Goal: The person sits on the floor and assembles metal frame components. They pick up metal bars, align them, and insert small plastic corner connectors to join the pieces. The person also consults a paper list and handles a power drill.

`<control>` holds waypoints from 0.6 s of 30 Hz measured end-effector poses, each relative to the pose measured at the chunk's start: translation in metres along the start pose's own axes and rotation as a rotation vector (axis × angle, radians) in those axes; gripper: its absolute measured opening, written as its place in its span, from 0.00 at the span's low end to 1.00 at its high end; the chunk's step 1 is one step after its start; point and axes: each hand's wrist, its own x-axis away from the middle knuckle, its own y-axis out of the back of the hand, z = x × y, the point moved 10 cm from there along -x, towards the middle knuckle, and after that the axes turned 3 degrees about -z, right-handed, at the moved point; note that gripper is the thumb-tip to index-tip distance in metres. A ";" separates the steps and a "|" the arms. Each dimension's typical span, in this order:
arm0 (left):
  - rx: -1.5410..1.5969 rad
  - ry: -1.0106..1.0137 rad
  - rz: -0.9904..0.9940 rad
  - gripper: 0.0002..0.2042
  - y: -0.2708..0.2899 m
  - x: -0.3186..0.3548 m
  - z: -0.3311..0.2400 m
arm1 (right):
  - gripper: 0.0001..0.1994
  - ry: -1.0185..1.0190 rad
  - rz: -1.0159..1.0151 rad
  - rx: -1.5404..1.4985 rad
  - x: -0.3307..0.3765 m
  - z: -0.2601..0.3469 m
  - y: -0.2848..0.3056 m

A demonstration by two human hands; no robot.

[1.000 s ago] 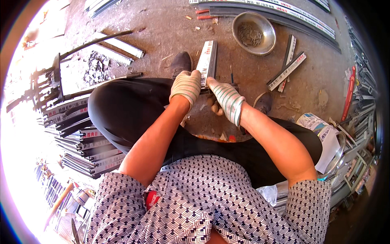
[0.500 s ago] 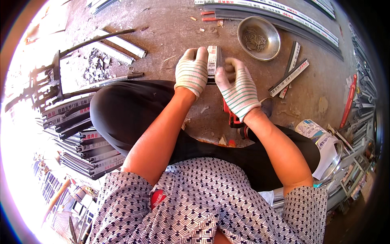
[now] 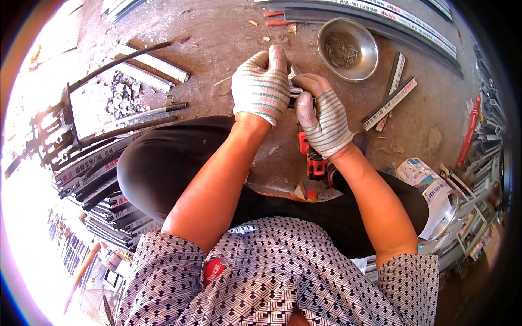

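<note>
Gloves of striped knit are worn on both hands in the head view, just above the middle of the frame; the left hand (image 3: 261, 87) is closed around a short metal profile piece (image 3: 293, 89), of which only a sliver is shown between the two hands; the right hand (image 3: 323, 117) is curled against the same piece, thumb and forefinger pinched at its edge, though whether something small is held in that pinch cannot be told.

A red and black power drill (image 3: 312, 157) is seen just below the right hand, lying on the concrete floor (image 3: 217, 32) between the knees; a round metal bowl (image 3: 348, 41) with small fasteners in it is set in the upper right, near the hands but apart from them; short offcuts of profile (image 3: 389, 100) lie to its lower right; stacked dark profiles (image 3: 92, 174) are piled at the left.

Risk is judged as follows: the piece is mostly hidden by the gloves, so it could be let slip from the knit fabric and dropped onto the drill; a fastener, if one is pinched, could be lost among the floor debris; a cut edge could catch the glove.
</note>
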 end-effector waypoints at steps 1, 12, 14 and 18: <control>-0.016 -0.011 -0.005 0.21 0.000 0.001 -0.003 | 0.14 -0.005 -0.003 -0.015 0.000 -0.001 0.001; -0.144 -0.066 -0.052 0.21 0.008 -0.004 -0.012 | 0.19 -0.078 0.013 -0.120 0.003 -0.008 0.002; -0.148 -0.065 -0.048 0.21 0.010 -0.006 -0.014 | 0.19 -0.085 0.023 -0.135 0.002 -0.008 0.003; -0.113 -0.044 -0.029 0.22 0.011 -0.006 -0.010 | 0.20 -0.091 0.053 -0.127 0.006 -0.013 0.003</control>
